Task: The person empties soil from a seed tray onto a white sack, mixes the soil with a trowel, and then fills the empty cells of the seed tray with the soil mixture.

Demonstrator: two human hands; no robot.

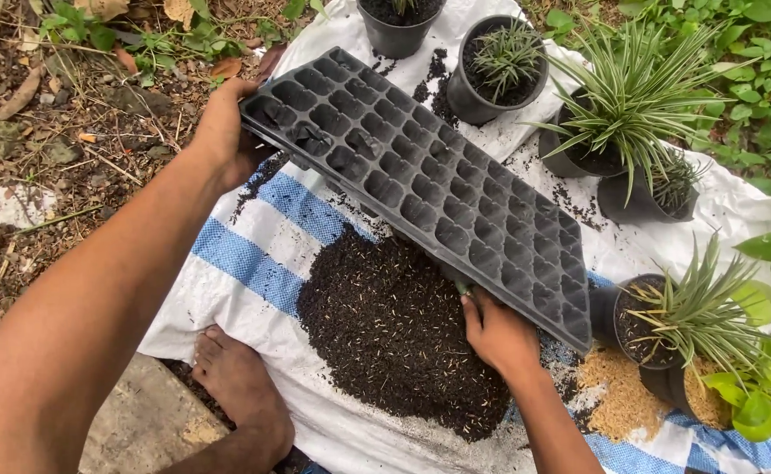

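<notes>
A black plastic seedling tray with many empty cells hangs tilted above a white and blue woven sheet. My left hand grips its far left end. My right hand holds its near long edge from below, just over a heap of dark potting soil on the sheet.
Several black pots with spiky green plants stand along the sheet's far and right sides, one close to my right hand. A pile of tan husks lies at the right. My bare foot rests on the sheet's near edge. Soil and leaves lie at the left.
</notes>
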